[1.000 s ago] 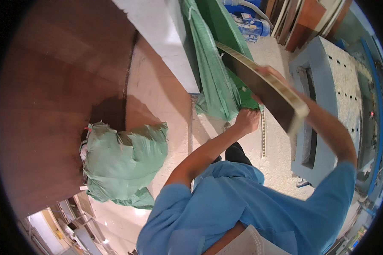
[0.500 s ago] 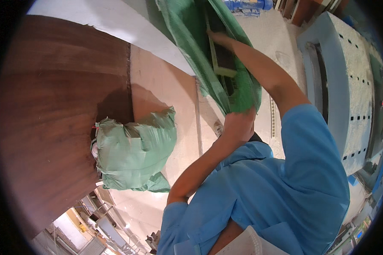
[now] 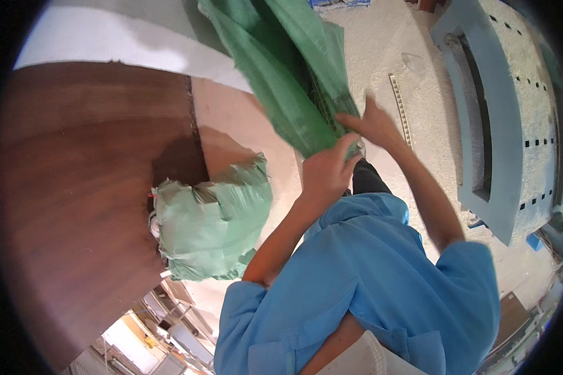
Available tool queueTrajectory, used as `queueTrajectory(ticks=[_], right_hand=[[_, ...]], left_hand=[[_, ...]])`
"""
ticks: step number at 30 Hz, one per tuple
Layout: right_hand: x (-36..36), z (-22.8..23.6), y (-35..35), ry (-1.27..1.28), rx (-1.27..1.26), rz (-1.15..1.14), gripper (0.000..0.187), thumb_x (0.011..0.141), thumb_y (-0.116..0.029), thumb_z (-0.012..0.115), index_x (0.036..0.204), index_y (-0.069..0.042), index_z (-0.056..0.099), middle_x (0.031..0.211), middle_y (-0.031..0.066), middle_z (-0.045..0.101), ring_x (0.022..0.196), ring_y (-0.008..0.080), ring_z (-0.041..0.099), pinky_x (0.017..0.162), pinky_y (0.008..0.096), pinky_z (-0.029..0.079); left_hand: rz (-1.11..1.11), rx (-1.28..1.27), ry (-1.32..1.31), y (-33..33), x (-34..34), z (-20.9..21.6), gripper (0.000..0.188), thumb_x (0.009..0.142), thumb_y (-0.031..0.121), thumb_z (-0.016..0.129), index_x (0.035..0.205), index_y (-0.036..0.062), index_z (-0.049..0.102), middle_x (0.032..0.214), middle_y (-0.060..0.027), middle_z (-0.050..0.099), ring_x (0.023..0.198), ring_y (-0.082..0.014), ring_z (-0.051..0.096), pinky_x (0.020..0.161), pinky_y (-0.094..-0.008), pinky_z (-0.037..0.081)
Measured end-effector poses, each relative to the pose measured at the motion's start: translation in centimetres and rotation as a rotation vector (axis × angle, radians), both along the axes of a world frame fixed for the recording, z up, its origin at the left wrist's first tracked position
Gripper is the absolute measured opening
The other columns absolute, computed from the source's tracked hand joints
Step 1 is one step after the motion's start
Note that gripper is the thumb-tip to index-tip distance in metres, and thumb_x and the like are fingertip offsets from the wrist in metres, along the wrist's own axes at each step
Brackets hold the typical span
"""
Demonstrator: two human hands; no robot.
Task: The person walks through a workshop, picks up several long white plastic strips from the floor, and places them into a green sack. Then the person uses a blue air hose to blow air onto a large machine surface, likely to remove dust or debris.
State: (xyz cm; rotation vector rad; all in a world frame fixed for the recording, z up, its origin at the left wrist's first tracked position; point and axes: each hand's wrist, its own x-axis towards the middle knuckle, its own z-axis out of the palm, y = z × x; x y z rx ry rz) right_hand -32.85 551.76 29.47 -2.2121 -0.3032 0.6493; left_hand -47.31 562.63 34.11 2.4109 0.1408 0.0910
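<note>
A large green woven sack (image 3: 275, 75) hangs mouth open in front of me, with dark contents partly visible in its slit. My left hand (image 3: 327, 174) is closed on the sack's near lower edge. Beside it, my right hand (image 3: 375, 127) reaches the sack's right edge with its fingers stretched out and the thumb standing apart. What the sack holds is mostly hidden by its folded sides.
At left, a second, bulging green sack (image 3: 213, 219) lies by a dark brown panel (image 3: 94, 162). A blue-grey machine housing (image 3: 500, 125) with a dusty top stands at right. A pale perforated strip (image 3: 400, 109) lies on the dusty floor (image 3: 388, 56).
My right hand has come out of the sack toward my left hand at its near edge. The sack's sides have drawn closer together, covering the dark flat piece seen inside before.
</note>
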Motion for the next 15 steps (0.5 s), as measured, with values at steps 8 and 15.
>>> queueTrajectory(ticks=[8, 15], right_hand=[[-7.4, -1.3, 5.3, 0.103, 0.621, 0.403, 0.045, 0.095, -0.036, 0.047, 0.085, 0.002, 0.068, 0.074, 0.0220, 0.066, 0.067, 0.0400, 0.063, 0.067, 0.0471, 0.050], [-2.5, 7.4, 9.9, -0.219, 0.848, 0.021, 0.053, 0.098, -0.036, 0.045, 0.074, 0.009, 0.059, 0.069, 0.0290, 0.055, 0.058, 0.0428, 0.052, 0.056, 0.0462, 0.043]], left_hand=[[0.759, -0.480, -0.410, 11.6, -3.1, -8.0, 0.044, 0.082, 0.016, 0.074, 0.117, 0.0053, 0.050, 0.108, -0.0092, 0.065, 0.092, -0.0249, 0.060, 0.079, -0.0384, 0.049], [0.082, 0.017, 0.051, 15.8, -2.2, 1.0, 0.027, 0.090, 0.020, 0.061, 0.113, 0.0068, 0.062, 0.085, -0.0058, 0.065, 0.070, -0.0203, 0.059, 0.067, -0.0371, 0.048]])
